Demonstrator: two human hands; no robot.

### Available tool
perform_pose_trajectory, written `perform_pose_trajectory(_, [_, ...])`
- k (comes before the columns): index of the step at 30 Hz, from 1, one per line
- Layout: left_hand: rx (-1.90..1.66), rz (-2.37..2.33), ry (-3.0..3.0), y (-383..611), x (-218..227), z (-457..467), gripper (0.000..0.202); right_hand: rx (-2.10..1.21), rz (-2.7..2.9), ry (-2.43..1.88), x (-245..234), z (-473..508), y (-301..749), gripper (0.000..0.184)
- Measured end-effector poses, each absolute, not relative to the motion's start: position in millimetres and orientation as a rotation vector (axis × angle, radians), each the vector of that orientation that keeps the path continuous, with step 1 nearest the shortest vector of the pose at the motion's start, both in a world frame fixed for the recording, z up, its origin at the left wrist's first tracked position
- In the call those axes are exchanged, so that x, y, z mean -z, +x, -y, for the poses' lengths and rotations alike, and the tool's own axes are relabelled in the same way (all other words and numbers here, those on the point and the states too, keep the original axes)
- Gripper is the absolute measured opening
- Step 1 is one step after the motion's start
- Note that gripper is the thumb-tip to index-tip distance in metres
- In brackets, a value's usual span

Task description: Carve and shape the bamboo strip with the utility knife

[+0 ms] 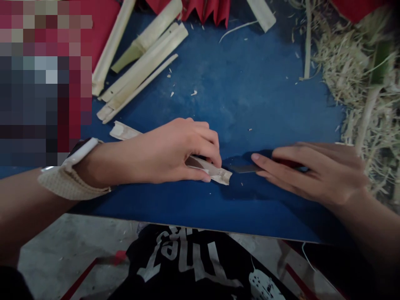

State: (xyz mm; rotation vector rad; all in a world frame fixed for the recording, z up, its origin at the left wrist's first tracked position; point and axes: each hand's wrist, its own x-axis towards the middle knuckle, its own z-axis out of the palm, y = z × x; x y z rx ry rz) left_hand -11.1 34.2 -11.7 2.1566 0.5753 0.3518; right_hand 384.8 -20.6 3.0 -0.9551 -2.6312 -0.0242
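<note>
My left hand (175, 152) is closed over a pale split bamboo strip (218, 173) and presses it flat on the blue board (250, 91). The strip's far end (123, 131) pokes out behind my wrist, which wears a watch with a light band. My right hand (309, 171) grips a knife with a red handle. Its grey blade (243, 168) lies low on the board and points left at the strip's near tip, a small gap away.
Several split bamboo pieces (140, 66) lie at the board's back left. A heap of pale shavings (359, 83) fills the right side. Red folded material (206, 10) sits at the back. The board's near edge (193, 227) runs over my lap and a concrete floor.
</note>
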Motion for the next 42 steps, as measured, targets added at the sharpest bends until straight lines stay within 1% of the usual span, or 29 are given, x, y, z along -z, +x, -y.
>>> perform_pose_trajectory(2, [-0.355,-0.573,2.153,-11.0,11.2,-34.3,0.012,0.052,2.691,-0.858,-4.8,16.9,382.6,0.040])
perform_pose_trajectory(4, [-0.357,-0.575,2.149,-11.0,10.5,-34.4,0.013,0.074,2.722,-0.774,-9.5,13.7,378.2,0.039])
perform_pose_trajectory(7, [-0.377,-0.560,2.144,-11.5,9.6,-34.4,0.013,0.122,2.760,-0.602,-18.1,9.5,369.8,0.026])
perform_pose_trajectory(10, [-0.373,-0.554,2.141,-12.1,9.3,-34.4,0.012,0.183,2.773,-0.434,-23.4,6.4,361.4,0.021])
perform_pose_trajectory(15, [-0.406,-0.546,2.122,-12.2,11.2,-34.3,0.015,0.244,2.758,-0.426,-22.7,7.1,353.5,0.009])
perform_pose_trajectory(19, [-0.452,-0.513,2.124,-12.2,12.5,-34.3,0.015,0.279,2.740,-0.445,-21.8,11.1,350.3,0.008])
perform_pose_trajectory(24, [-0.398,-0.550,2.125,-10.9,10.2,-34.3,0.016,0.323,2.712,-0.486,-21.8,15.5,350.2,0.005])
perform_pose_trajectory(28, [-0.342,-0.592,2.151,-9.2,10.0,-35.0,0.015,0.362,2.665,-0.558,-17.2,11.1,357.5,0.015])
perform_pose_trajectory(30, [-0.327,-0.604,2.158,-8.9,10.7,-35.3,0.012,0.329,2.621,-0.552,-15.3,8.7,360.1,0.012])
perform_pose_trajectory(33, [-0.327,-0.596,2.165,-9.8,9.1,-34.9,0.008,0.269,2.707,-0.520,-17.0,7.8,359.5,0.010])
perform_pose_trajectory(36, [-0.326,-0.591,2.154,-12.2,2.3,-33.7,0.009,0.286,2.769,-0.453,-21.1,8.8,356.2,0.006])
perform_pose_trajectory(42, [-0.271,-0.598,2.147,-12.5,-5.6,-32.3,0.009,0.291,2.787,-0.473,-23.2,13.5,352.7,0.008])
